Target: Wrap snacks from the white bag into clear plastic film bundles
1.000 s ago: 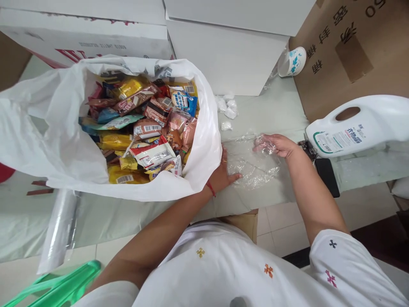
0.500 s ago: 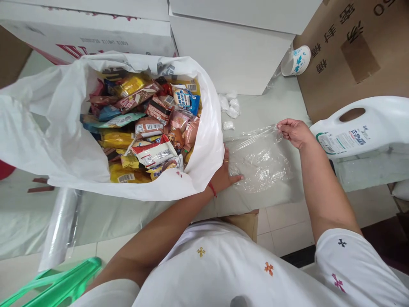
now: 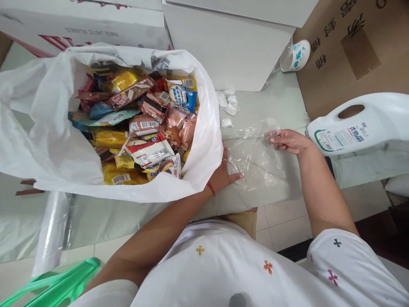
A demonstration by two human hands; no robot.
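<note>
A clear plastic bag (image 3: 252, 157) lies spread out on the cloth-covered table. My right hand (image 3: 287, 140) pinches its right part between thumb and fingers. At the bag's left side, my left hand (image 3: 225, 172) rests flat with the thumb stretched out; the white bag hides some of its fingers. Just left of it stands a big white plastic bag (image 3: 204, 140), open at the top and full of wrapped snacks (image 3: 148, 119) in yellow, red, brown and blue packs.
Small white crumpled lumps (image 3: 228, 104) lie beyond the clear bag. White boxes (image 3: 223, 47) and a brown carton (image 3: 354, 55) line the back, with a paper cup (image 3: 298, 55) between. A white detergent jug (image 3: 351, 123) lies right; a plastic roll (image 3: 53, 230) and green plastic object (image 3: 64, 285) are left.
My right hand has moved a little left and down with the bag's edge, and the plastic looks flatter and less taut. My left hand keeps its place.
</note>
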